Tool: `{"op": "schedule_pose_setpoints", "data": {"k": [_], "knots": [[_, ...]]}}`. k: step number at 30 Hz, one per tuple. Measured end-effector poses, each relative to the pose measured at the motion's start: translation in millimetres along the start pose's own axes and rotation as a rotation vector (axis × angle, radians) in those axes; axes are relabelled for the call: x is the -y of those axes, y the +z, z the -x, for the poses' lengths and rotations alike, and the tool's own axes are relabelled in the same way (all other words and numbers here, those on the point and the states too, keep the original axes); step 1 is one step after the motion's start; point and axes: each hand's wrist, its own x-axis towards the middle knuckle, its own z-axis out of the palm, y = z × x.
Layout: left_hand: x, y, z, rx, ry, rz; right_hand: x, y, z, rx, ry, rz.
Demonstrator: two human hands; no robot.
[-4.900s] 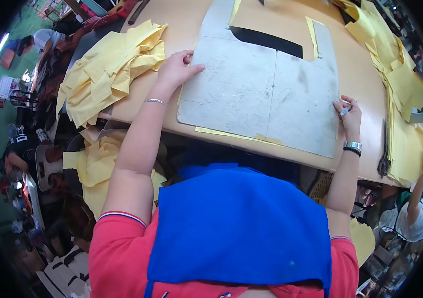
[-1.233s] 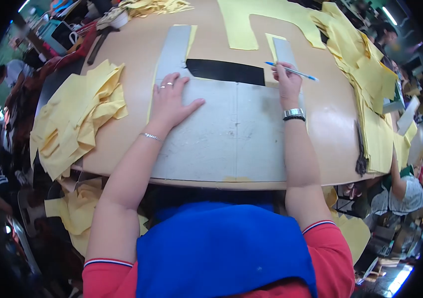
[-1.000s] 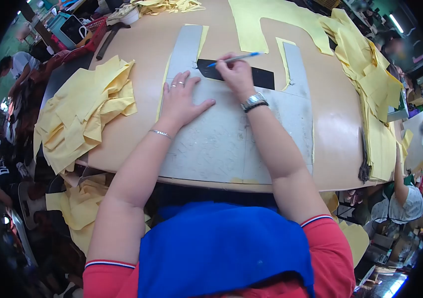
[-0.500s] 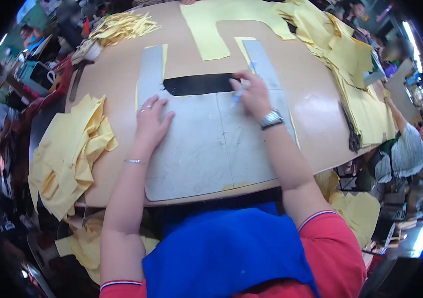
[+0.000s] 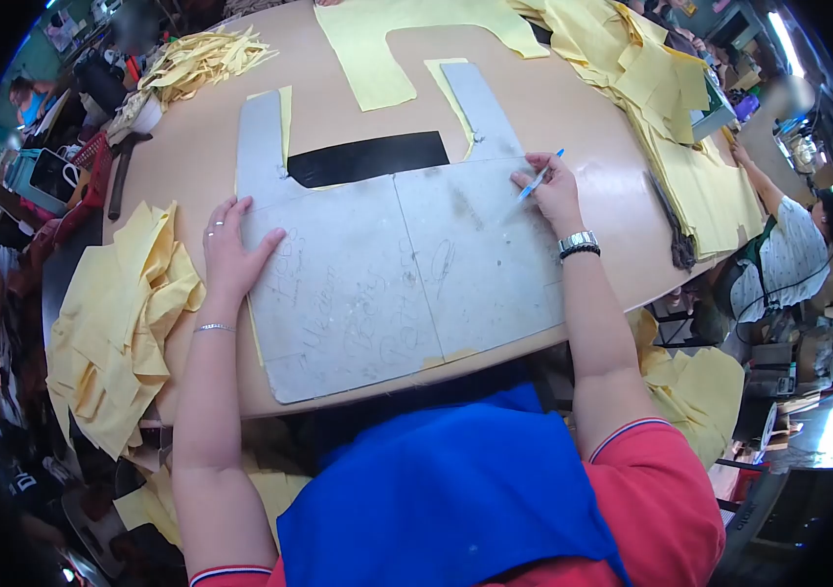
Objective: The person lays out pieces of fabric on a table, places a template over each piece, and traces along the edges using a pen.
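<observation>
1. Right hand [image 5: 553, 192] has shifted from the black strip [image 5: 367, 159] to the edge of the grey board [image 5: 377, 269], at two o'clock, its fingers pinching a pen [image 5: 528, 190].
2. Left hand [image 5: 230, 256] has slid outward to nine o'clock, thumb spread over the board, fingers along its edge.
3. Good handling here probably means level, even contact on both sides, so that the yellow cloth [image 5: 285, 117] beneath doesn't skew.
4. That board lies on the table [image 5: 602, 117]: flat, stiff-looking, U-shaped, scuffed, scribbled, with two arms towards twelve o'clock.
5. Limp, creased yellow fabric [image 5: 118, 323] heaps at eight to nine o'clock.
</observation>
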Motion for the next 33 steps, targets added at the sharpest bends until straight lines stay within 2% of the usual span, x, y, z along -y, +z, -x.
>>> {"op": "schedule_pose_setpoints", "data": {"k": [14,20,23,24,27,29,31,33], "knots": [[4.6,0.8,0.5,-0.030,0.000,0.072,-2.5,2.4,-0.5,-0.008,-0.081,0.009],[1.1,0.3,1.8,-0.002,-0.028,0.002,2.7,-1.7,-3.1,0.066,-0.052,0.263],[-4.7,2.9,4.6,-0.007,0.022,-0.112,37.5,3.6,-1.1,-0.125,-0.207,0.640],[-8.1,3.0,5.3,0.011,0.028,-0.140,42.6,14.6,-6.2,-0.118,-0.292,0.236],[-10.8,1.6,4.2,0.087,0.074,-0.171,66.2,52.2,-11.7,0.020,-0.189,-0.257],[-10.5,0.8,1.9,0.157,0.082,-0.165,92.2,90.9,-7.6,0.196,-0.127,-0.397],[-9.6,-0.5,0.4,0.243,0.055,-0.155,113.8,144.0,3.3,0.277,-0.110,-0.459],[-12.0,-3.7,-0.1,0.253,0.043,-0.131,110.1,195.1,-0.6,0.333,-0.302,-0.380]]}}
